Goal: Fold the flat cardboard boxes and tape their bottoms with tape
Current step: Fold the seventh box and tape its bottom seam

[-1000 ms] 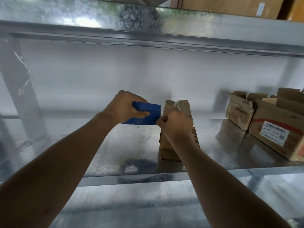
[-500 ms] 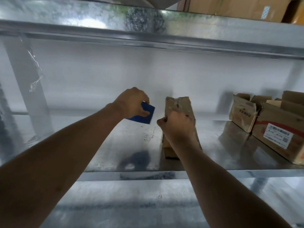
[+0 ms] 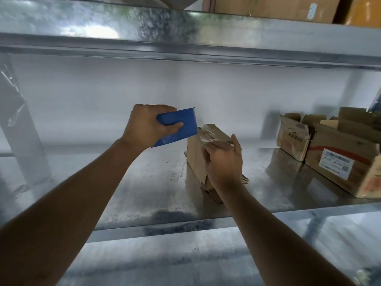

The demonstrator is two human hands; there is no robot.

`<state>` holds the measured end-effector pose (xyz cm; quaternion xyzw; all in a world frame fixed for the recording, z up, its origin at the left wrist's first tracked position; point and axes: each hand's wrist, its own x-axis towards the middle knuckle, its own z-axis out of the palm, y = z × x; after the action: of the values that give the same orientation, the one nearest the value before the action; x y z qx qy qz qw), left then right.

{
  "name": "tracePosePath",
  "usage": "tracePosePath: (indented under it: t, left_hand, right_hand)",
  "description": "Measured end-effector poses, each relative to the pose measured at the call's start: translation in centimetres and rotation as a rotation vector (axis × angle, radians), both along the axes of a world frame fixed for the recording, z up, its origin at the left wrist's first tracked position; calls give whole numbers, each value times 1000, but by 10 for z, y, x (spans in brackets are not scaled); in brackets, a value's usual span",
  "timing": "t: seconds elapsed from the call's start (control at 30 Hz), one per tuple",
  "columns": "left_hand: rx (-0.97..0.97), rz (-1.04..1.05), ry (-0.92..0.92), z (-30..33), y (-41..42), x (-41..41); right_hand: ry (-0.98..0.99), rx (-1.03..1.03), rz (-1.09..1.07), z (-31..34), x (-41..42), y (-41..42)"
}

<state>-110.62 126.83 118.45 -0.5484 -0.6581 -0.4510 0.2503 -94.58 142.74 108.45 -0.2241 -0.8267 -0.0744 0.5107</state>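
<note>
Where the metal shelf [image 3: 144, 195] carries two open cartons [image 3: 338, 159] at right, a small cardboard box [image 3: 198, 155] stands near its middle. Right hand [image 3: 223, 162] rests flat on the box, fingers straight; left hand's [image 3: 147, 125] grip clasps a blue tape dispenser [image 3: 179, 129] just beside the box's top.

small brown box [image 3: 196, 155] | upright on shelf | top seemingly taped

Just one view, head cam on me, wide-angle. Looks forward and slightly down along both my forearms into metal shelf [image 3: 144, 193]. Close range, my hands mid-frame, upper shelf [image 3: 185, 44] edge across top. No second view to overlap.
</note>
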Motion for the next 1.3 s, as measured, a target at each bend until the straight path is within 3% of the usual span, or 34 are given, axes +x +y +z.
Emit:
tracePosePath:
  t: [0.33,0.47,0.7,0.87,1.07,1.17,1.3]
  left_hand:
    - [105,-78,-52,-16,-9,8]
    - [129,-58,-39,-19,-14,22]
    - [167,49,-156,-21,-26,43]
    - [215,83,-226,-19,-40,66]
    - [231,91,-283,-17,-54,90]
    - [237,88,-279,-16,-58,93]
    - [242,71,-275,-16,-63,87]
  right_hand:
    - [-165,-124,105,28,30,0]
    - [-449,-142,84,43,54,8]
    - [-599,-64,-7,51,68,7]
    - [-563,-29,-72,57,84,12]
    - [-378,-232,-39,51,98,36]
    - [-435,-285,-73,52,93,28]
    - [-492,-464,150,54,82,-12]
